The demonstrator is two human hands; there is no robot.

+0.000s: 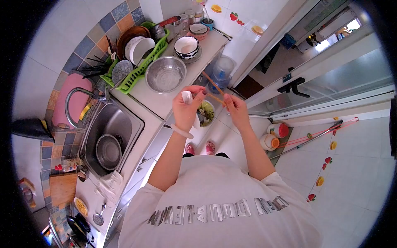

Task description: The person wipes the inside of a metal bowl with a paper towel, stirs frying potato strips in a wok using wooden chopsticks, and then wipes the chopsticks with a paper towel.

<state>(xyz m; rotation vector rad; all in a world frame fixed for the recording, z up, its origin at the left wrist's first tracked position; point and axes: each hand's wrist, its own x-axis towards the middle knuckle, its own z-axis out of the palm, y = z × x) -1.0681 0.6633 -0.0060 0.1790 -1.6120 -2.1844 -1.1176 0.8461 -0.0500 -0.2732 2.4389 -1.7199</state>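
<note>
My left hand [189, 106] is closed, with a crumpled white tissue or cloth [187, 97] between its fingers. Across from it, my right hand [235, 108] pinches thin brown chopsticks [214, 84]; one stick reaches up and to the left, and another spans the space between my hands. Both hands are raised in front of my body, above the floor beside the counter. Beneath them stands a bin [212, 117] with green and yellow scraps in it, partly hidden by my left hand and the white piece.
On the counter [149, 108] are a metal bowl [166, 75], a green dish rack [138, 74] and stacked bowls [186, 46]. The sink [124, 115] holds a metal basin [108, 151]. A water bottle [222, 70], containers [269, 141] and a glass door [318, 87] are at the right.
</note>
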